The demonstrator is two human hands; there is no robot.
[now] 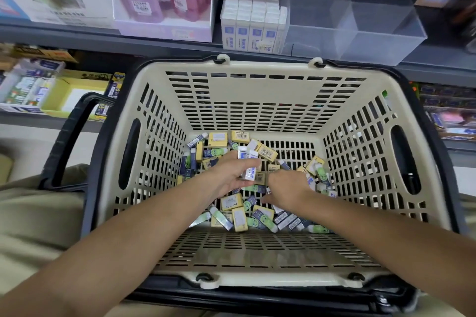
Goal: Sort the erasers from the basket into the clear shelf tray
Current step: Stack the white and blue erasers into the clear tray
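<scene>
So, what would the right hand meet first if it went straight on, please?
Probably the loose erasers just under the right hand, on the basket floor; depth is unclear.

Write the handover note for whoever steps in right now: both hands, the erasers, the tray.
Left hand grips a few white erasers over the basket.
Right hand reaches into the mixed pile there; its grip is hidden.
Clear tray: one end compartment packed with stocked erasers, the others empty.
Left: most of the sorting.
</scene>
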